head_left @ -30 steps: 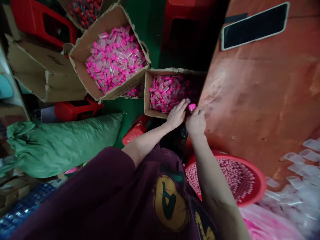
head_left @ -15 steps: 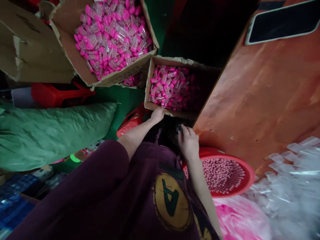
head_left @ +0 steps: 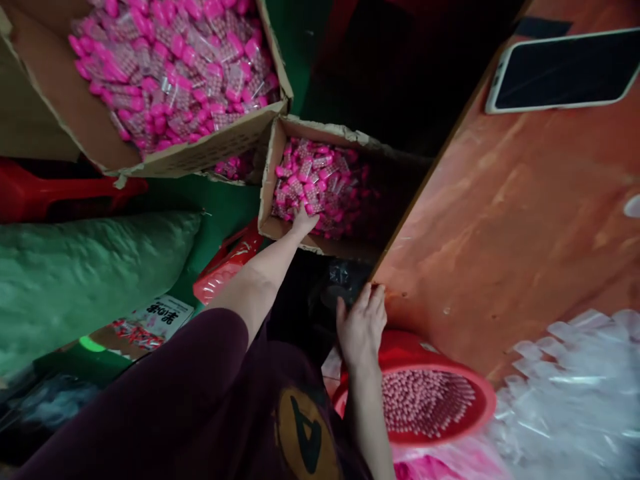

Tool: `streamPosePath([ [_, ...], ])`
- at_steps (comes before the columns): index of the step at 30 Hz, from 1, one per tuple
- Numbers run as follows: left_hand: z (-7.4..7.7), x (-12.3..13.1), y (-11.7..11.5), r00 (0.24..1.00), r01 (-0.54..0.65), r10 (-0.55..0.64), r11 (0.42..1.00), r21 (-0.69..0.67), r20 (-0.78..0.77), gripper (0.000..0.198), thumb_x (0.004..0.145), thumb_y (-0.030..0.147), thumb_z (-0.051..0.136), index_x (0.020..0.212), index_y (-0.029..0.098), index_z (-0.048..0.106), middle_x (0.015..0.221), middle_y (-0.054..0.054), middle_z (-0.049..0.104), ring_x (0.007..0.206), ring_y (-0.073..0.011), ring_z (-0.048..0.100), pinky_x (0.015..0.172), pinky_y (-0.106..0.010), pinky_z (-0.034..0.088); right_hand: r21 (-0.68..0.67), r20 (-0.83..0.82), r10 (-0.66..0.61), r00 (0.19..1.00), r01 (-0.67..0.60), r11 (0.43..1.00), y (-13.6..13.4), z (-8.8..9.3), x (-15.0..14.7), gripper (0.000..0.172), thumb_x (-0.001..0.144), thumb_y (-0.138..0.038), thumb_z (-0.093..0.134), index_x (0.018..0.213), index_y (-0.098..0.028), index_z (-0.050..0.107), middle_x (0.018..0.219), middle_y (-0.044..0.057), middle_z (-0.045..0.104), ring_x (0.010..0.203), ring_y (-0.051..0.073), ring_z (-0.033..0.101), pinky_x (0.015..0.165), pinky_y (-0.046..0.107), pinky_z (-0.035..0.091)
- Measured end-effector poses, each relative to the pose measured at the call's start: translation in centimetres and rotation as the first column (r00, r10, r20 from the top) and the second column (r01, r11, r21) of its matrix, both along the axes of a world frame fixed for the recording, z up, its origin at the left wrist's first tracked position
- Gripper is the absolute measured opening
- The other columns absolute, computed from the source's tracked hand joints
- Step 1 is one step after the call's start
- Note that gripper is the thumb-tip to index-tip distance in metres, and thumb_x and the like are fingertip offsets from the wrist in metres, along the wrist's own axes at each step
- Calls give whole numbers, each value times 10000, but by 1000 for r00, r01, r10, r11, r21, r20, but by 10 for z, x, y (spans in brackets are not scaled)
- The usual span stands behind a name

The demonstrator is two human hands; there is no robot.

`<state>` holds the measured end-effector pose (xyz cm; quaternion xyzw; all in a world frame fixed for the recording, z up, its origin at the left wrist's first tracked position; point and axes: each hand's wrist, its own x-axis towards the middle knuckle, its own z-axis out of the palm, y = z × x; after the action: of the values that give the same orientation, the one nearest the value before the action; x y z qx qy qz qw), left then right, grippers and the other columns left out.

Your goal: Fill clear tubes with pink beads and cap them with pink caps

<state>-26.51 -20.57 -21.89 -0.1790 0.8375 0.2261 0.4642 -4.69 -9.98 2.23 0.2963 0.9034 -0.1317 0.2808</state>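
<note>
Left hand (head_left: 303, 221) reaches into the small cardboard box (head_left: 273, 160) of pink-capped vials (head_left: 320, 183) beside the bench (head_left: 500, 220), fingers buried, grip indeterminate; right hand (head_left: 361, 327), fingers spread, empty, steadies the bench edge above the red basket (head_left: 480, 413); advise lifting few vials, without spilling.

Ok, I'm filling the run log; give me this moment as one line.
left hand: in small box on pink-capped vials | right hand: open, at table edge | red basket: below
</note>
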Motion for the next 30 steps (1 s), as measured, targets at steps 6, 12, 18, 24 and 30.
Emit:
streamPosePath([
  [6,-18,-8,44,993,-88,95,991,-97,73,1115,1070,479,839,1966,298,201,2090,-175,85,1887,-441,328,1533,-567,316,-17,-69,99,993,-101,995,-3,-1,22,754,1177,-486,612,1683,72,609,1870,470,392,1751,587,451,1339,719,535],
  [12,-19,8,94,999,32,-30,997,-74,32,1058,1079,440,817,1974,385,256,2097,-91,118,1871,-419,387,1473,-482,468,-6,-150,160,976,-163,987,2,7,30,754,1189,-571,638,1666,11,644,1911,459,306,1761,617,419,1289,780,569],
  [18,-37,28,141,990,125,-133,985,118,56,927,1144,352,722,1972,360,306,2099,-101,93,1858,-424,421,1457,-477,499,18,-129,256,958,-256,966,8,21,27,696,1159,-522,713,1611,7,675,1892,467,322,1702,646,494,1220,784,636],
  [24,-54,31,170,916,370,-401,865,340,23,1135,1019,253,863,1978,386,272,2076,-133,200,1774,-467,532,1425,-541,546,64,-131,274,953,-268,961,6,23,26,702,1144,-549,708,1580,1,707,1893,476,327,1648,691,534,1138,859,655],
  [30,-42,35,200,732,645,-659,592,484,-169,1046,1018,173,811,1952,341,372,2093,-132,113,1740,-469,562,1348,-587,608,79,-141,275,951,-266,961,8,21,31,703,1152,-588,688,1580,-32,732,1917,434,339,1655,660,555,1110,823,695],
])
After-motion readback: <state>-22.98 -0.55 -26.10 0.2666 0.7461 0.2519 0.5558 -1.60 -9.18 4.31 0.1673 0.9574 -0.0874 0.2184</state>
